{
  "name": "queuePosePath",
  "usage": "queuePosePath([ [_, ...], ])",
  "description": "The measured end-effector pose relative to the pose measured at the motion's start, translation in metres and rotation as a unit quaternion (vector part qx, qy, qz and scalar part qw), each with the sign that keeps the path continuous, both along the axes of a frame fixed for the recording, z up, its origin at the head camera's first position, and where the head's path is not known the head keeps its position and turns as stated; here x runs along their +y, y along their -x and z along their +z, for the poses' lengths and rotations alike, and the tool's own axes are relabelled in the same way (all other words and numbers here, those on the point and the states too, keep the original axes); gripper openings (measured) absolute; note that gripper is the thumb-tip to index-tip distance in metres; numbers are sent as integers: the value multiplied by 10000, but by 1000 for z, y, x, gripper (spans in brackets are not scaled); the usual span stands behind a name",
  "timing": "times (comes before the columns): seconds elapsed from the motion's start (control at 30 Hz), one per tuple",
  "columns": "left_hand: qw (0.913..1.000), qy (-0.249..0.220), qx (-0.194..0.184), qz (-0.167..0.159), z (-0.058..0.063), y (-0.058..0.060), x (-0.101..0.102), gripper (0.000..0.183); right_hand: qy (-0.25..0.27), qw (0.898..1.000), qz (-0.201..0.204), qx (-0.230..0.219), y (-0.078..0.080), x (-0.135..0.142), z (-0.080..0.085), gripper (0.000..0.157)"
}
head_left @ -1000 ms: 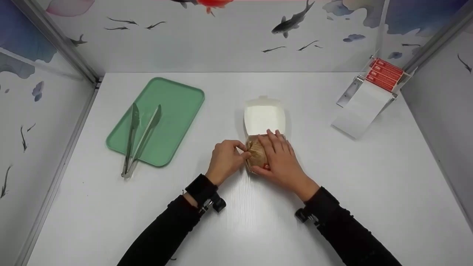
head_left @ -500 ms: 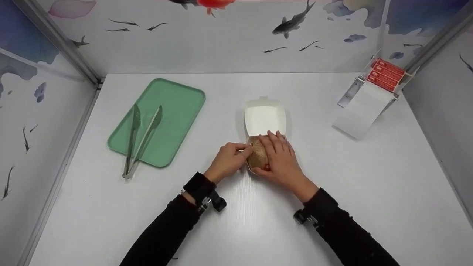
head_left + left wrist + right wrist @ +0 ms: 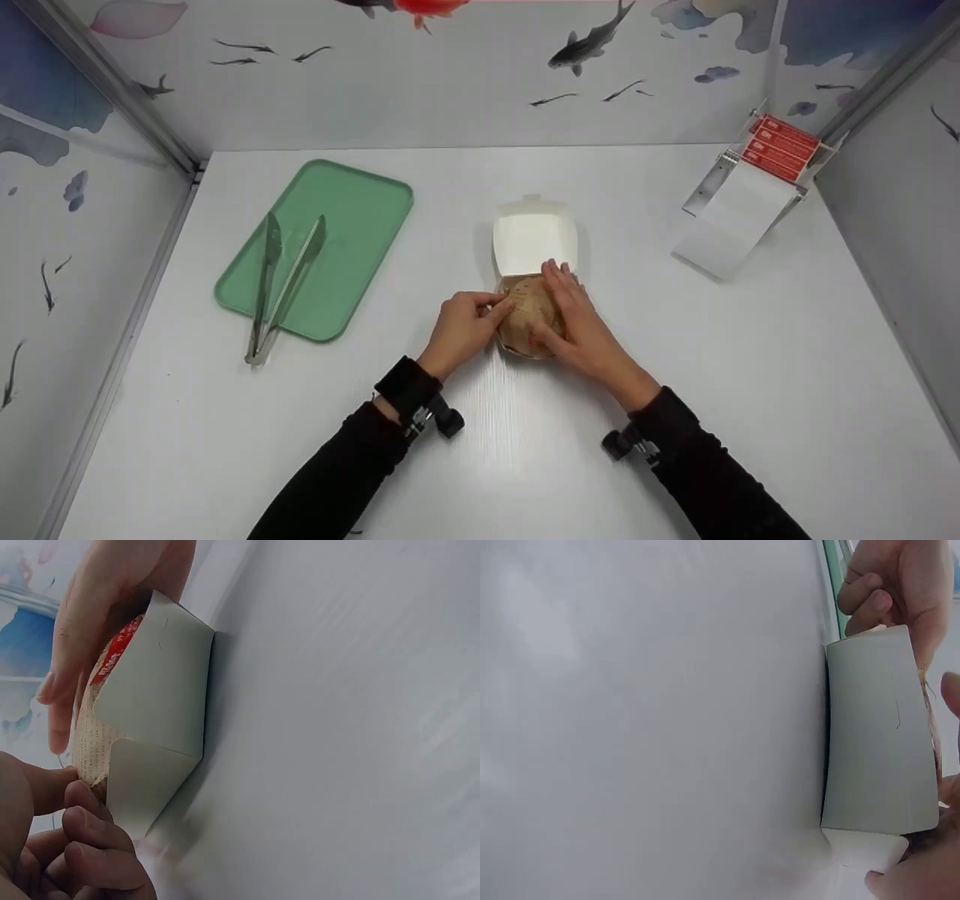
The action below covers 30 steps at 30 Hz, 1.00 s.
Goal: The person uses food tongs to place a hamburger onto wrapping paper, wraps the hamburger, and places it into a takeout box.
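An open white clamshell burger box (image 3: 535,238) stands in the middle of the table, its lid tipped back. In its base sits a round bundle in brown wrapping paper (image 3: 525,311), with red print showing in the left wrist view; its contents are hidden. At the bundle's left edge my left hand (image 3: 463,330) pinches the paper between thumb and forefinger. My right hand (image 3: 589,330) lies along the right side, fingers fairly straight, thumb touching the top. The right wrist view shows the box's outer wall (image 3: 881,735) between the hands.
A green tray (image 3: 360,247) lies at the left, with metal tongs (image 3: 262,307) across it and overhanging its front edge. At the back right stands a clear rack (image 3: 739,217) holding red-printed packets (image 3: 781,146) and white sheets. Printed walls enclose the table's back and sides.
My right hand has slid to the right and turned more on edge, uncovering more of the brown bundle. My left hand stays at the paper's left edge.
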<state>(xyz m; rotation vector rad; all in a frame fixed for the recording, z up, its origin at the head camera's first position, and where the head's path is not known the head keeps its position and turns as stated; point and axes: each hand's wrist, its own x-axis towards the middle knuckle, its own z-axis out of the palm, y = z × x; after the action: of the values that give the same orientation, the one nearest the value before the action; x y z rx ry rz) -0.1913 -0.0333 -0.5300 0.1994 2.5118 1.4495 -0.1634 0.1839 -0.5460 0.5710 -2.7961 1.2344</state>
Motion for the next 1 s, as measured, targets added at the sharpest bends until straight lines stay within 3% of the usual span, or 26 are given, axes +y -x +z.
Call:
queuePosePath([
  [0.13, 9998, -57, 132, 162, 1, -2, -3, 33, 518, 9975, -474, 63, -2, 4, 2, 72],
  [0.27, 9991, -180, 252, 275, 2, -4, -7, 34, 524, 9910, -1197, 294, -8, 8, 7, 59],
  [0.4, 9981, -450, 64, 423, 3, -6, -11, 30, 413, 9852, -1649, 234, -14, 11, 10, 38],
  [0.6, 9975, -542, -55, 447, 8, -9, -14, 16, 40, 9857, -1684, 104, -15, 11, 12, 31],
  [0.83, 9995, 44, 278, -159, 15, -17, -17, 29, -205, 9855, -1683, 36, -17, 11, 13, 31],
  [1.0, 9945, 413, 821, -498, 14, -21, -17, 36, -191, 9892, -1452, 47, -19, 12, 13, 40],
])
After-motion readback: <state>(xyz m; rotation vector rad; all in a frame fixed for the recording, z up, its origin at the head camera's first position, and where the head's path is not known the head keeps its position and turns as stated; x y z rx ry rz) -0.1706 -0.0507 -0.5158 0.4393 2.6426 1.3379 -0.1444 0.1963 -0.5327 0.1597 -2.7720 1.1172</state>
